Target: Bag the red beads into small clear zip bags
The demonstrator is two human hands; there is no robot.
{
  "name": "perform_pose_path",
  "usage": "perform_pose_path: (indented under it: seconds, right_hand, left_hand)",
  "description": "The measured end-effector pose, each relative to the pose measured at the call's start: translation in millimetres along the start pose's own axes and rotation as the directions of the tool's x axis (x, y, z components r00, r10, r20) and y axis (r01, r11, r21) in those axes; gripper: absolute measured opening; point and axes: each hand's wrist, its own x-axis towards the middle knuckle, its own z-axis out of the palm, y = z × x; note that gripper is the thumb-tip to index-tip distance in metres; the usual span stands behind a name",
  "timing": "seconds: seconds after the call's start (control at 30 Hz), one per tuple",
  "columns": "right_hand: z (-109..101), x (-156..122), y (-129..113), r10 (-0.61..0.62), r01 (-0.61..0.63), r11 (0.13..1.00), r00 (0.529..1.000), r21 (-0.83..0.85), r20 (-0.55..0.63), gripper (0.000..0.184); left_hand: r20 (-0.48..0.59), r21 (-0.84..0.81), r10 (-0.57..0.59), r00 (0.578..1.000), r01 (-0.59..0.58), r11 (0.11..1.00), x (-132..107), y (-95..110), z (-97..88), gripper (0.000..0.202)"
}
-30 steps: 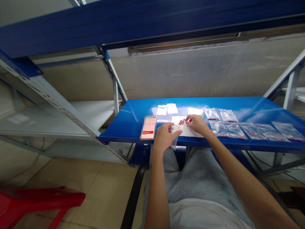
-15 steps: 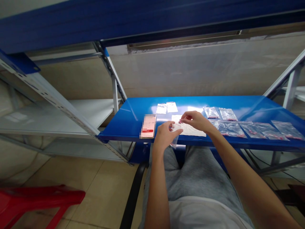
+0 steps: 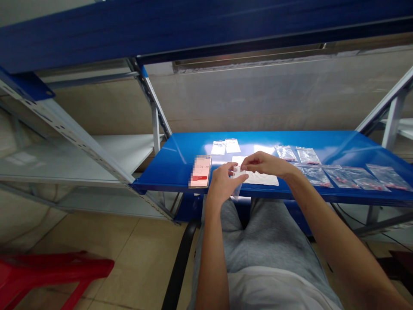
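A seated person's left hand (image 3: 222, 184) pinches a small clear bag (image 3: 238, 188) just above the front edge of a blue shelf (image 3: 180, 161). The right hand (image 3: 265, 163) has its fingertips closed on the bag's top edge. A white sheet (image 3: 260, 178) lies under the right hand, with a phone (image 3: 200, 171) to the left, filled bags (image 3: 318, 175) to the right and empty bags (image 3: 226, 147) behind.

Blue steel shelving (image 3: 322, 140), beige wall (image 3: 258, 99), tiled floor (image 3: 112, 245).
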Motion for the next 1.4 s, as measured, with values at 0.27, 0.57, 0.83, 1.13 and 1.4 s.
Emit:
perform_pose_path:
  seconds: [0.27,0.57,0.83,1.13,1.4]
  right_hand:
    - [1.7,9.0,48.4,0.105,-0.195,0.961,0.913,-0.197,-0.393,0.016]
    - [23.2,21.3,87.7,0.032,-0.298,0.84,0.861,-0.453,-0.508,0.013]
    - [26.2,26.5,87.0,0.075,-0.328,0.822,0.872,-0.465,-0.483,0.014]
    - [22.8,18.9,62.6,0.073,-0.355,0.792,0.862,-0.496,-0.501,0.014]
    - [10.8,3.6,7.5,-0.011,-0.043,0.965,0.979,-0.26,-0.204,0.021]
  left_hand:
    - [-0.006,0.02,-0.022,1.0,0.022,1.0,-0.3,-1.6,-1.3,0.045]
    - [-0.019,0.024,-0.043,0.999,0.044,0.999,1.7,-8.3,0.0,0.046]
    - [-0.025,0.027,-0.039,0.999,0.04,0.999,2.8,-12.2,0.9,0.047]
    - [-0.006,0.05,-0.037,0.999,0.037,0.998,3.2,-11.1,1.1,0.048]
    - [0.006,0.039,0.058,0.998,-0.058,0.998,1.5,-7.0,3.0,0.048]
